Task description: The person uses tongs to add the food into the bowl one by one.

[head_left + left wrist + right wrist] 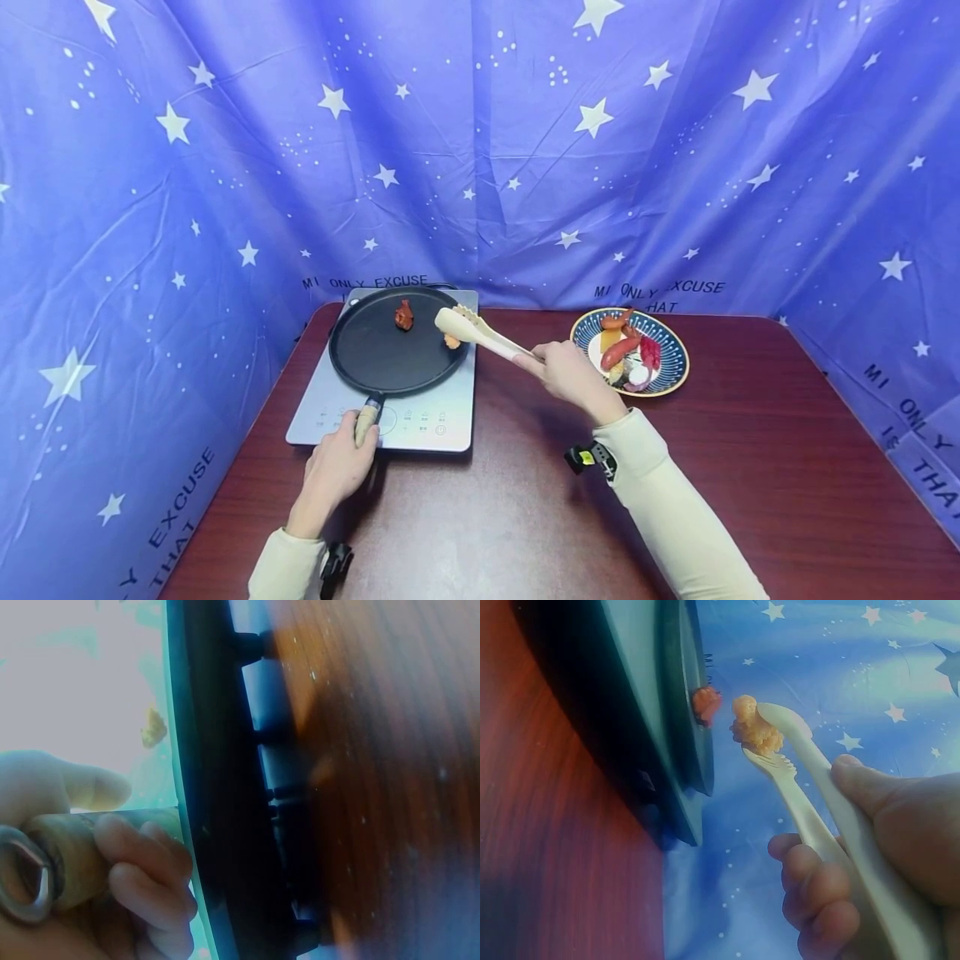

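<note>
My left hand grips the beige handle of a flat black frying pan; in the left wrist view the fingers curl round this handle, which ends in a metal ring. A reddish-brown piece of food lies on the pan's far side. My right hand holds cream-coloured tongs over the pan's right edge. Between the tongs' tips, in the right wrist view, a golden-brown fried piece of food is pinched, raised beside the pan.
Under the pan is a silver induction cooktop. To the right, a blue patterned plate holds several foods, among them a sausage. All of it stands on a dark red wooden table, with a blue starry curtain round its back and sides.
</note>
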Motion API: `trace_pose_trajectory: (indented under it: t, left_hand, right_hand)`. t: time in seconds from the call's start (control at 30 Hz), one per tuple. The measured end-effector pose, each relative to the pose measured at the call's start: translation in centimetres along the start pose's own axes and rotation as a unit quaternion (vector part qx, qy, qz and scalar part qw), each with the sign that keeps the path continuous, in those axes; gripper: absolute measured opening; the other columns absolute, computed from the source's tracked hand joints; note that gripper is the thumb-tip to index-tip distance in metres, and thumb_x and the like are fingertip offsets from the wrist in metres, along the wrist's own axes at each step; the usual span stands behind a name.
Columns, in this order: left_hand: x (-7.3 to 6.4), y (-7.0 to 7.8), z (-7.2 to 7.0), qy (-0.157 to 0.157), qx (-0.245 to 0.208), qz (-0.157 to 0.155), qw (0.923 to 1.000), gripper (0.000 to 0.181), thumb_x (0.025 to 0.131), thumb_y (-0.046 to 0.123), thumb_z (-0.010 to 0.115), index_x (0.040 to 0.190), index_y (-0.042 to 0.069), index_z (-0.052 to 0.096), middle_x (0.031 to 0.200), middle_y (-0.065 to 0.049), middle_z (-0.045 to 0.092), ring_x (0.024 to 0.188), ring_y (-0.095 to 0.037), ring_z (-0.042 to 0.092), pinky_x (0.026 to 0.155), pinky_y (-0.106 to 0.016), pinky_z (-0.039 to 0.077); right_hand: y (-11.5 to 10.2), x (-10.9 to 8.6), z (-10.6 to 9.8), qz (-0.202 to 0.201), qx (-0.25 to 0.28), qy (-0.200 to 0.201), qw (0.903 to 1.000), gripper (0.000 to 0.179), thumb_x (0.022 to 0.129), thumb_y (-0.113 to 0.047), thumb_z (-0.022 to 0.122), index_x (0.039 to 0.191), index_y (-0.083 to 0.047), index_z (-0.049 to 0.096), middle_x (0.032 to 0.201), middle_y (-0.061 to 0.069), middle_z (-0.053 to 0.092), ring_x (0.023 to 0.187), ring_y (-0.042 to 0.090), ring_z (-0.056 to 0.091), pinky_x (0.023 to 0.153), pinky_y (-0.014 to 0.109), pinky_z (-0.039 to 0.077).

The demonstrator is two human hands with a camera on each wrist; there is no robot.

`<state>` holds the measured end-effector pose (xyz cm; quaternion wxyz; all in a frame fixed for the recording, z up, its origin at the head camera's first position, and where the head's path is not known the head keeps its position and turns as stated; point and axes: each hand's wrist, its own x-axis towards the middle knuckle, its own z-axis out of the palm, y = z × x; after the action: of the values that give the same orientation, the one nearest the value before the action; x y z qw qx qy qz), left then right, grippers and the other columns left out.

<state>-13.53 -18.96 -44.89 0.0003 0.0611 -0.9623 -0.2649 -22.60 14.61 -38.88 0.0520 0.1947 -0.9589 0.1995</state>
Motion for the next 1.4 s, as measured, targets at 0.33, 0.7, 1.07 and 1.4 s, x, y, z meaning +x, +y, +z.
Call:
trace_pose_trajectory:
  t: [0.33,0.7,1.07,1.4]
  left_hand:
    - [0.1,0.0,0.1,0.004,0.001,0.001,1.0,0.045,0.094,0.039,0.047,0.129,0.011,0.047,0.071,-0.01,0.055,0.063,-0.028,0.055,0.055,-0.044,0.041]
    - [0.1,0.0,0.1,0.007,-0.001,0.003,1.0,0.045,0.094,0.039,0.047,0.13,0.011,0.047,0.072,-0.01,0.055,0.065,-0.029,0.056,0.055,-0.044,0.041]
    - [0.0,-0.1,0.1,0.005,0.001,0.001,1.0,0.044,0.094,0.039,0.047,0.129,0.011,0.047,0.073,-0.01,0.055,0.065,-0.029,0.056,0.055,-0.044,0.041]
    - [0.1,-0.1,0.2,0.005,-0.002,-0.001,1.0,0.045,0.094,0.04,0.046,0.129,0.012,0.047,0.07,-0.009,0.053,0.063,-0.027,0.055,0.054,-0.041,0.04]
  right_hand:
    - [-0.6,0.5,0.5,0.007,-0.021,-0.007,0.9997,0.043,0.093,-0.046,0.053,0.066,-0.013,0.059,0.054,-0.002,0.044,0.051,0.019,0.046,0.052,0.037,0.039]
    - [-1.1,0.9,1.2,0.017,-0.047,-0.014,0.9987,0.042,0.092,-0.048,0.054,0.068,-0.014,0.06,0.056,0.001,0.049,0.051,0.021,0.049,0.052,0.04,0.041]
    - [-1.6,1.4,1.3,0.014,-0.053,-0.016,0.9984,0.043,0.091,-0.047,0.056,0.065,-0.013,0.058,0.056,0.002,0.049,0.051,0.022,0.049,0.052,0.041,0.041]
    - [-1.9,2.1,1.7,0.011,-0.068,-0.007,0.9976,0.045,0.091,-0.05,0.055,0.063,-0.014,0.056,0.055,0.003,0.049,0.05,0.024,0.051,0.049,0.042,0.041]
